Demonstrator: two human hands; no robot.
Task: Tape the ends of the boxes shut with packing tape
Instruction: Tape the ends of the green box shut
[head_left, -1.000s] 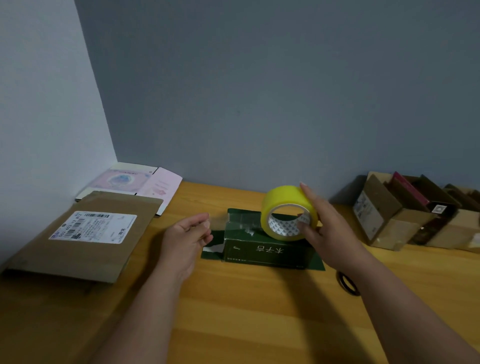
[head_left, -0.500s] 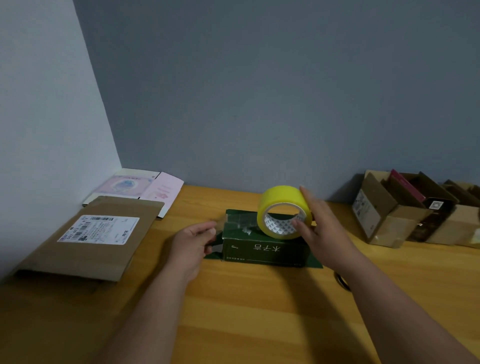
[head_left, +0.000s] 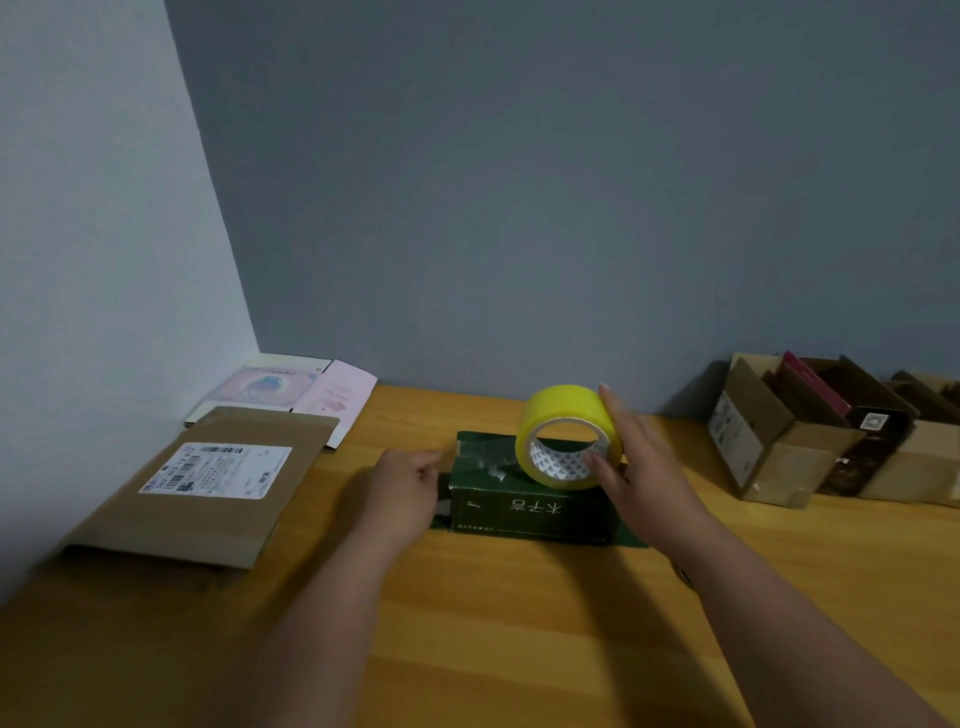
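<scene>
Grey-blue walls meet in a corner behind a wooden worktop (head_left: 519, 623), and near its middle lies a small dark green box (head_left: 530, 512) on its side, its left end flaps loose at about nine o'clock. On top of the box stands a yellow roll of packing tape (head_left: 566, 436), upright on its edge, with a clear strip seeming to run from it along the box top toward the left end. The right hand (head_left: 639, 467) has its grip clamped on the roll, fingers over the rim and thumb at the core. The left hand (head_left: 405, 483) sits at the left end of the box with its fingers curled against the flaps; whether it pinches tape or only presses card I cannot tell. At ten o'clock lies a flat brown mailer (head_left: 208, 478), and at two o'clock open brown cartons (head_left: 769, 447). Judging by its look, the box is light, thin card that will slide or dent under a pull, so it wants steadying at the end while the stiff roll is held through its core.
</scene>
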